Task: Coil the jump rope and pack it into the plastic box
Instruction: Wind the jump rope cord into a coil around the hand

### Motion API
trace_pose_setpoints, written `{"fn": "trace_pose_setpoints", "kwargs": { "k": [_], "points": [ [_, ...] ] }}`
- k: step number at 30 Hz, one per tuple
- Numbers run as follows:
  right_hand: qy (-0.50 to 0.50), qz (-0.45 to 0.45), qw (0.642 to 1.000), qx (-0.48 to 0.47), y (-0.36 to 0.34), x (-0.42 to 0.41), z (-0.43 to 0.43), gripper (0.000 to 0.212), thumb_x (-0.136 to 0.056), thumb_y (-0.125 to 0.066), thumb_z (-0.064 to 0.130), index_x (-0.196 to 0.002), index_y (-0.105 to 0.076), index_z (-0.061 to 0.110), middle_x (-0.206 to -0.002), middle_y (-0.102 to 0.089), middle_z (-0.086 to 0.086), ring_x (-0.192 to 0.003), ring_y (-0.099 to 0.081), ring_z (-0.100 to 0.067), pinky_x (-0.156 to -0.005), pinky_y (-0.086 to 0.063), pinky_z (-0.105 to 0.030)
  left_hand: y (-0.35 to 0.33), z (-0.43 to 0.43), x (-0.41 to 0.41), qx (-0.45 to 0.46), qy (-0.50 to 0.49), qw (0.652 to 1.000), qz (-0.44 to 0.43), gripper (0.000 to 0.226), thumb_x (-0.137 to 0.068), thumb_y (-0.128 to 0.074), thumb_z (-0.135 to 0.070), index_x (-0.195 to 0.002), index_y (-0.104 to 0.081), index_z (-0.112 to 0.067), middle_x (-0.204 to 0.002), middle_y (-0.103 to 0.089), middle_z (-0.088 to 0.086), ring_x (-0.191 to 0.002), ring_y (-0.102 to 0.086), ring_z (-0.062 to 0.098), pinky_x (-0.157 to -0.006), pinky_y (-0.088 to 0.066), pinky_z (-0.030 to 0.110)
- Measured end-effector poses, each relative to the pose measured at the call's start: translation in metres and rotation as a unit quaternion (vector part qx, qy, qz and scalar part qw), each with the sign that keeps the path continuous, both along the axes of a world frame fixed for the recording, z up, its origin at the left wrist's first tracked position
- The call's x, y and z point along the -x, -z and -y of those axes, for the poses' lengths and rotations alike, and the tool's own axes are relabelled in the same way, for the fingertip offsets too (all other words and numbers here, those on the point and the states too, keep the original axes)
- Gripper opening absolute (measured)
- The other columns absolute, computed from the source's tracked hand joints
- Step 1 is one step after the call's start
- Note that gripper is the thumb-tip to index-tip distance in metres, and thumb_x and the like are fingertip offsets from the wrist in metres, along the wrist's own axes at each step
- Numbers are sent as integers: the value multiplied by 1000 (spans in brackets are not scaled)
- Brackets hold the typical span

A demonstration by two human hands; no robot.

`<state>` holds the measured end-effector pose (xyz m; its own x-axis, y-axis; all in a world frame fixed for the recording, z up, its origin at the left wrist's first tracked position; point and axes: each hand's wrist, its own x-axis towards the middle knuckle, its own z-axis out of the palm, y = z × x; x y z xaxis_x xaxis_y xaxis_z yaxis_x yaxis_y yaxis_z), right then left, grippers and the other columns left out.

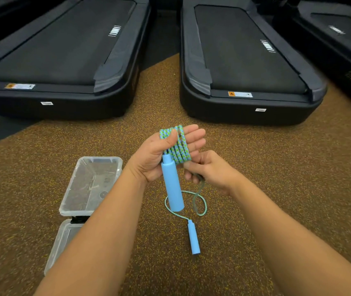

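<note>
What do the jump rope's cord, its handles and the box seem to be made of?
Cord: braided fabric, likely; blue-green weave shows. Handles: matte blue, smooth, perhaps foam or plastic. Box: clear glossy plastic; floor shows through.

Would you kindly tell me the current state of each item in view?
jump rope: partly coiled round left hand, remainder loose.
upper handle: hanging below the coils.
lower handle: lying on floor.
plastic box: open, empty.
lid: swung open, flat.
right hand: gripping the loose rope.

Jump rope (177, 146) coils around left hand (153, 161), loose strand (200, 186) in right hand (211, 169).
</note>
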<state>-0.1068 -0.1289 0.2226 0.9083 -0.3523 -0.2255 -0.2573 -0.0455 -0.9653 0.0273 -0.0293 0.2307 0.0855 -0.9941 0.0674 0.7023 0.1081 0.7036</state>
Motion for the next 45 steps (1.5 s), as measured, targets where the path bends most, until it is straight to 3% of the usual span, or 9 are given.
{"fn": "trace_pose_setpoints", "kwargs": {
  "k": [6, 9, 15, 20, 23, 25, 29, 34, 45],
  "points": [
    [-100, -118, 978, 138, -19, 4, 7, 24, -95, -54, 13, -89, -67, -6, -59, -59, 2, -46, -42, -4, -50, -35, -18, 5, 0, -2, -46, -29, 998, 40, 72, -76, -73, -34, -132, -45, 1, -134, -54, 19, -124, -52, 33, -99, -47, 39],
    [-141, -152, 956, 210, -32, 5, 10, 28, -93, -55, 15, -71, -64, 1, -52, -53, 8, -49, -41, -6, -55, -34, -23, 6, 1, 0, -66, -32, 997, 39, 75, -72, -77, -34, -131, -45, 3, -133, -53, 22, -123, -52, 35, -101, -45, 41],
    [-160, -164, 944, 238, -57, 5, 10, 14, -89, -59, 10, -89, -71, 3, -56, -51, 6, -47, -44, 2, -48, -33, -12, 9, 1, -1, -97, -45, 992, 72, 43, -96, -39, -18, -133, -41, 6, -131, -55, 20, -120, -55, 31, -99, -48, 38],
    [-161, -127, 941, 269, -65, 3, 14, 20, -87, -61, 16, -87, -65, -3, -93, -67, -16, -87, -58, -31, -84, -48, -39, 9, -2, 0, -108, -25, 989, 98, 41, -95, -43, -19, -129, -47, 2, -119, -66, 12, -106, -65, 21, -78, -55, 31],
    [-145, -102, 944, 280, -66, 3, 17, 15, -88, -60, 14, -87, -67, -1, -112, -70, -4, -120, -56, -18, -105, -40, -39, 9, -3, 0, -114, -13, 985, 132, 46, -79, -72, -30, -116, -63, -4, -101, -72, 10, -88, -69, 19, -77, -56, 31],
    [-124, -88, 940, 304, -67, 3, 19, 13, -87, -60, 20, -82, -67, 11, -99, -73, -7, -109, -63, -26, -97, -46, -45, 9, -2, 0, -117, -2, 983, 144, 50, -64, -81, -41, -101, -72, -9, -92, -72, 11, -83, -69, 21, -80, -54, 35],
    [-74, -45, 928, 361, -71, 3, 17, 13, -90, -61, 21, -79, -62, 14, -73, -65, 2, -68, -58, -11, -68, -47, -30, 11, -1, 2, -112, 28, 984, 134, 49, -64, -82, -39, -99, -71, -5, -97, -71, 17, -92, -69, 28, -86, -55, 40],
    [-27, 13, 925, 379, -66, 1, 18, 11, -88, -63, 20, -77, -59, 20, -69, -58, 2, -64, -48, -9, -65, -43, -31, 11, 1, 6, -122, 57, 981, 142, 65, -65, -83, -37, -110, -60, 5, -108, -63, 25, -98, -64, 33, -95, -45, 51],
    [35, 53, 957, 282, -36, 1, 34, 15, -89, -62, 15, -76, -61, 23, -74, -62, 6, -69, -53, -5, -72, -45, -25, 4, -1, 11, -107, 145, 977, 112, 60, -78, -70, -25, -123, -52, 9, -118, -63, 25, -110, -61, 36, -92, -51, 40]
  ]
}}
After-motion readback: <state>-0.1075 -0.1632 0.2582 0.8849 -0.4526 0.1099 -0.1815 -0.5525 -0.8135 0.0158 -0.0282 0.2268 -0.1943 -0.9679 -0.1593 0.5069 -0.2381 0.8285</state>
